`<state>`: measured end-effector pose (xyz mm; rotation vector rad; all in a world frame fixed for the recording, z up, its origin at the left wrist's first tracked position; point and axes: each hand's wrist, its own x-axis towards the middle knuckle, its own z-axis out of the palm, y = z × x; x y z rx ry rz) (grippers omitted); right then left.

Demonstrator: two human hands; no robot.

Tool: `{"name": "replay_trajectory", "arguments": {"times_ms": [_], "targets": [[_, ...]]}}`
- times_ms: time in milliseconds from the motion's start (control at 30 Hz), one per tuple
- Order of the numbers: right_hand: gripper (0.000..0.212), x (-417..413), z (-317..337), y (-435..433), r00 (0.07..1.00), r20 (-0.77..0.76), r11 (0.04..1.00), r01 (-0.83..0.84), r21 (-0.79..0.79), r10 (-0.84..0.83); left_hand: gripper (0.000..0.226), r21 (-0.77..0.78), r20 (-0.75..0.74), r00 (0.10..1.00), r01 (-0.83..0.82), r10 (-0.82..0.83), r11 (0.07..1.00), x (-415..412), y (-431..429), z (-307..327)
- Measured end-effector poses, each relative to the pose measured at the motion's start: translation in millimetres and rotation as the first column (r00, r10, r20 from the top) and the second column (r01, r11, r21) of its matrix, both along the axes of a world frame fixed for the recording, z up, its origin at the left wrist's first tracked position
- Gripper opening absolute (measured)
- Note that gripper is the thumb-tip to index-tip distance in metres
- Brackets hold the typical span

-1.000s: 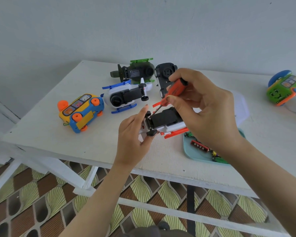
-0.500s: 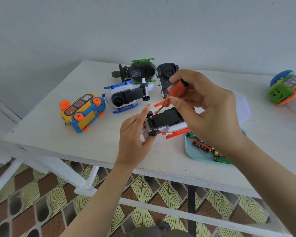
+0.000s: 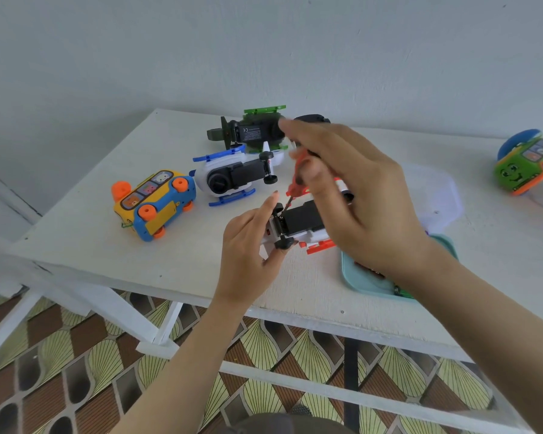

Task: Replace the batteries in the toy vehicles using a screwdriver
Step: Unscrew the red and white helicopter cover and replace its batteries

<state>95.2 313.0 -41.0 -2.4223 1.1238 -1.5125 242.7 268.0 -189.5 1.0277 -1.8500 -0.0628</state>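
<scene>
Evidently mid-screw on the red-and-white toy helicopter (image 3: pixel 301 222), turned belly-up near the front of the tabletop (image 3: pixel 85 242) to expose its black battery cover (image 3: pixel 304 216). Braced at one end by the left hand (image 3: pixel 248 245), fingers (image 3: pixel 271 205) curled round the wheel end and thumb tucked beneath, presumably to stop the body twisting under the tool.

Worked from above by the right hand (image 3: pixel 364 198), pinching the red handle of the screwdriver (image 3: pixel 297 170) between thumb and fingers (blurred with motion, so hard to read the exact grip, with the outer fingers seemingly stretched rather than wrapped). Held steep, tip down at the cover's edge beside the axle, probably on a screw there, though too small to confirm.

Kept close on the right: a teal tray (image 3: pixel 370 286) with batteries (image 3: pixel 370 269) half hidden under the wrist, handy for loose screws and cells. Parked further back, also belly-up, a blue-and-white helicopter (image 3: pixel 229 178) and a green helicopter (image 3: pixel 254 133), either queued or finished; cannot tell which. Left of those, a yellow-and-blue bus (image 3: pixel 154 205), tipped over. Far right, a green toy car (image 3: pixel 521 170), well apart.

Next, most likely: more turns under light downward pressure, then lifting the cover off. Worth minding: slipping off a small screw head, or losing the screw over the near edge.
</scene>
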Motion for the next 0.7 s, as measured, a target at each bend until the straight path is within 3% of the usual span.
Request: {"name": "replay_trajectory", "arguments": {"times_ms": [200, 300, 367, 467, 533, 600, 633, 700], "targets": [[0.033, 3, 9, 2, 0.952, 0.266, 0.958, -0.208, 0.198, 0.152, 0.066, -0.013, -0.001, 1.000, -0.006, 0.006, 1.000, -1, 1, 2], [0.018, 3, 6, -2, 0.990, 0.139, 0.999, 0.015, 0.039, -0.020, 0.067, -0.006, -0.002, 1.000, -0.001, 0.001, 1.000, 0, 1, 2], [0.020, 2, 3, -4, 0.994, 0.070, 0.995, 0.091, -0.049, -0.088, 0.067, 0.005, -0.003, 1.000, 0.002, -0.002, 1.000, 0, 1, 2], [0.032, -1, 4, -4, 0.991, 0.130, 0.992, -0.043, 0.118, 0.028, 0.068, 0.011, 0.003, 1.000, 0.003, -0.003, 1.000, 0, 1, 2], [0.033, 0, 10, -2, 0.949, 0.282, 0.944, -0.216, 0.250, 0.142, 0.067, 0.016, 0.003, 1.000, 0.000, 0.000, 1.000, 1, 1, 1], [0.032, -1, 13, -2, 0.881, 0.431, 0.908, -0.327, 0.261, 0.194, 0.067, 0.014, 0.002, 1.000, -0.002, 0.002, 1.000, 1, 1, 1], [0.031, 0, 13, -2, 0.867, 0.463, 0.912, -0.326, 0.250, 0.183, 0.067, 0.011, 0.001, 1.000, -0.001, 0.001, 1.000, 1, 1, 1], [0.021, -1, 10, -5, 0.931, 0.361, 0.974, -0.134, 0.184, 0.059, 0.066, 0.003, 0.001, 1.000, 0.000, 0.000, 1.000, 0, 1, 2]]}}
